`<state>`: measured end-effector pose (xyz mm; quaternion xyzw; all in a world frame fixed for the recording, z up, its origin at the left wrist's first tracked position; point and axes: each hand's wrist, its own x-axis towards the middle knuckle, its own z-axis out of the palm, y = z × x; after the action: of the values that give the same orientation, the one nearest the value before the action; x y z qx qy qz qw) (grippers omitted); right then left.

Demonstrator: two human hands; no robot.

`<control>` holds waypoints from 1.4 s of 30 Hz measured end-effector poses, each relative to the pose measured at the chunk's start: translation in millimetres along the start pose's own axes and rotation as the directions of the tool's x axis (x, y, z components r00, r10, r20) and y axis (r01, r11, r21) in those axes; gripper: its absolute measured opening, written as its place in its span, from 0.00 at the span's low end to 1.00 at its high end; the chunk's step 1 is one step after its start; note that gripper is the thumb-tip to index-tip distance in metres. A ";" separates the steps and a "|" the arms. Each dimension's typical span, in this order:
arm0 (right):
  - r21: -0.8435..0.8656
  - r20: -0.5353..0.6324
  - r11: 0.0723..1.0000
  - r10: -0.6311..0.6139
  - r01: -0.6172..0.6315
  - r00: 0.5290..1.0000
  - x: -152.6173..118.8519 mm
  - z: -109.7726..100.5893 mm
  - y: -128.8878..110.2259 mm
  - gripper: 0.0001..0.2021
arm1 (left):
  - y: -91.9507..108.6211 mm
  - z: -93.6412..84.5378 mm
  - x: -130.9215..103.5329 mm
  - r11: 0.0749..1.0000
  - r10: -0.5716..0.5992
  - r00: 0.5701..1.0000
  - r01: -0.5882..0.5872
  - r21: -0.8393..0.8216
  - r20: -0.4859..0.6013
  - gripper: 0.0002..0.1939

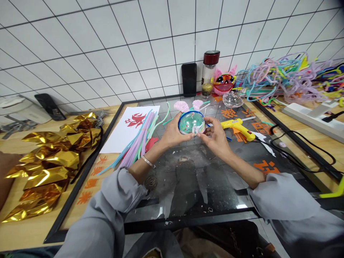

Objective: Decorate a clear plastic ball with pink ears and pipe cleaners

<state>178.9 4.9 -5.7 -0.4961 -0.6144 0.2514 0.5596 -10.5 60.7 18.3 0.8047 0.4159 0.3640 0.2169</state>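
Note:
Between my two hands is a clear plastic dome (192, 123) with a blue fuzzy rim and green and pink showing through it. My left hand (173, 130) grips its left side, with the thumb at the lower edge. At the right, my right hand (215, 134) pinches the lower edge beside a small whitish loop (195, 131). Two pink ear-shaped pieces (181, 106) show just beyond the dome; whether they are joined to it I cannot tell. A yellow hot glue gun (238, 127) lies right of my right hand.
Pipe cleaners (139, 138) lie on white paper (116, 134) at left, near gold foil (53, 165). Along the wall stand a phone (189, 79), a glass bottle (208, 77) and a pink animal-faced craft (224, 83). Tangled pipe cleaners (276, 77), a power strip (317, 120) and black cables (301, 147) occupy the right.

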 end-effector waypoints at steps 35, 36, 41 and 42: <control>0.059 -0.011 0.998 0.037 -0.036 0.999 0.8 -1.3 -10.3 0.28 | -1.2 0.1 -0.6 0.999 0.008 1.000 -0.008 -0.033 -0.004 0.45; 0.037 -0.009 0.999 0.007 -0.007 1.000 0.1 -1.6 -10.9 0.27 | -0.6 -0.3 -0.4 0.999 0.006 1.000 -0.006 -0.033 0.002 0.44; -0.077 -0.036 0.983 -0.173 0.170 0.984 -3.0 -1.9 -14.8 0.16 | -0.2 -0.1 0.3 1.000 -0.012 1.000 0.012 -0.005 -0.010 0.47; -0.081 -0.035 0.978 -0.197 0.194 0.980 -3.2 -1.8 -15.5 0.14 | -0.2 0.1 0.3 1.000 -0.013 1.000 0.013 -0.002 -0.014 0.47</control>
<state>175.1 -4.3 6.7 -0.4600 -0.6574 0.1605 0.5748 -10.4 61.1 18.2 0.7992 0.4223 0.3688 0.2168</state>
